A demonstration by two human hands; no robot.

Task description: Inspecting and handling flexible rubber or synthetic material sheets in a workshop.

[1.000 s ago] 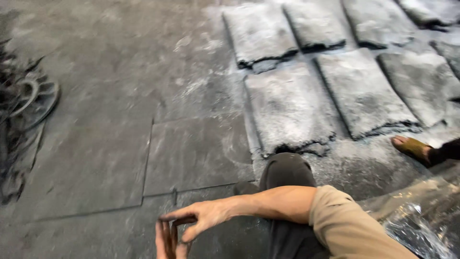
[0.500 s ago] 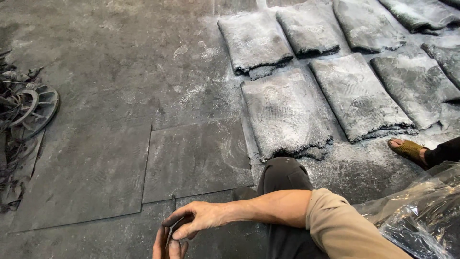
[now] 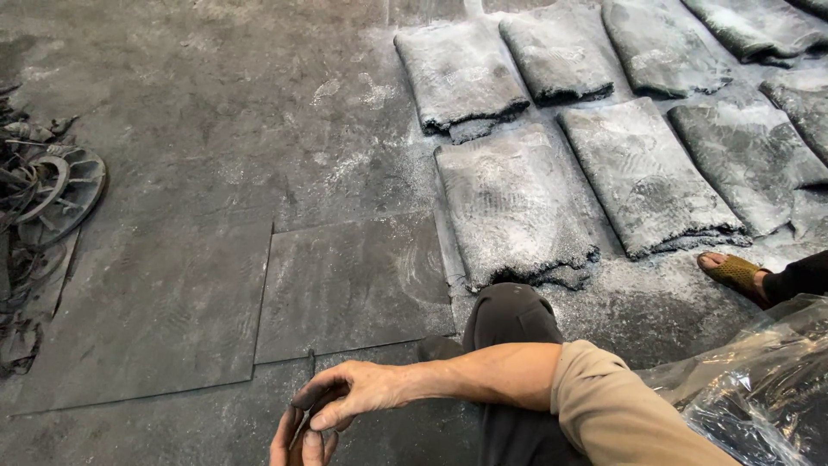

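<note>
I am looking down at a dusty grey floor, and both hands are meeting at the bottom edge of the view. The right hand is reaching across from the right, its fingers curling together and pinching a thin dark strip. The strip is sitting right between the two hands, just above the floor, and a short end of it is poking up past the knuckles. The left hand is coming up from below, mostly cut off by the frame; its fingers seem to be closing around the lower part of the same strip, but I cannot tell how firmly.

The strip is looking thin, dark and flexible, perhaps rubber, so I am judging it light, soft and likely to bend or flop rather than hold its shape. The powdery dust lying everywhere could be making it slippery. A fingertip pinch near the end, with the other hand steadying it lower down, is looking like the sensible hold.

Flat dark sheets are lying just ahead of the hands. Thick dusted slabs are lying in rows further off. A pile of scrap is sitting at the left, and another person's sandalled foot is resting at the right.
</note>
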